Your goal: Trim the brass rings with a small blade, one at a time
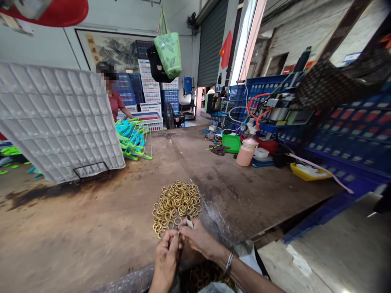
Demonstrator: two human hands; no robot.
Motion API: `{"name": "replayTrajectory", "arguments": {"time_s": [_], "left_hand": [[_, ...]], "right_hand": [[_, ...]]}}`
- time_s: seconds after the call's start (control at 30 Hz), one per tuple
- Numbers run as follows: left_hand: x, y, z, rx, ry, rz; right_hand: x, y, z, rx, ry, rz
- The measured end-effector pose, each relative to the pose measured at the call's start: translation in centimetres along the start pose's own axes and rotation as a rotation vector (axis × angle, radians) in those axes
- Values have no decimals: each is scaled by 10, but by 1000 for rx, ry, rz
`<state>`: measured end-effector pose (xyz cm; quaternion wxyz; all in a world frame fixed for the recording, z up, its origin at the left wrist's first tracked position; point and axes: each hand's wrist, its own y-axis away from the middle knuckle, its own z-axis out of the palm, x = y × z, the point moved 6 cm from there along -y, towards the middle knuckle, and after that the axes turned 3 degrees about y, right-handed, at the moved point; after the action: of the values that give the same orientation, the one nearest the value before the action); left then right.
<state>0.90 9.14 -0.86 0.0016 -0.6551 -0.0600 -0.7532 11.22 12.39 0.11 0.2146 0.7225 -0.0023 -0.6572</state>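
Above the table's near edge, my left hand (165, 253) and my right hand (200, 239) meet fingertip to fingertip. The left fingers are pinched on something small and dark that I cannot make out. My right hand is closed too, with a slim white piece with a dark end (190, 222) showing between its fingers. Just beyond both hands lies a heap of brass-coloured rings (179, 201) on the brown tabletop (122, 228). Below my wrists, more rings (200, 278) lie in an opening or bag, partly hidden by my arms.
A tall white moulded panel (61, 122) stands at the left on a black wire stand (91, 170). Behind it are a co-worker (116, 99) and turquoise-green wire items (134, 138). To the right are a pink bottle (247, 152), green tray (231, 143), yellow tray (310, 173) and blue crates (351, 134).
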Motion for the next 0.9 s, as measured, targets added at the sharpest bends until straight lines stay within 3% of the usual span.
{"name": "replayTrajectory", "arguments": {"time_s": [0.17,0.37,0.77,0.9], "left_hand": [[-8,4,9,-53,126,-211],[-7,10,17,-139,217,-230],[-12,18,14,-155,355,-256],[-8,19,12,-145,349,-249]], "right_hand": [[-2,0,-11,83,79,-79],[-14,5,-18,78,237,-234],[-17,12,-9,32,291,-282],[-11,11,-8,21,298,-234]]}}
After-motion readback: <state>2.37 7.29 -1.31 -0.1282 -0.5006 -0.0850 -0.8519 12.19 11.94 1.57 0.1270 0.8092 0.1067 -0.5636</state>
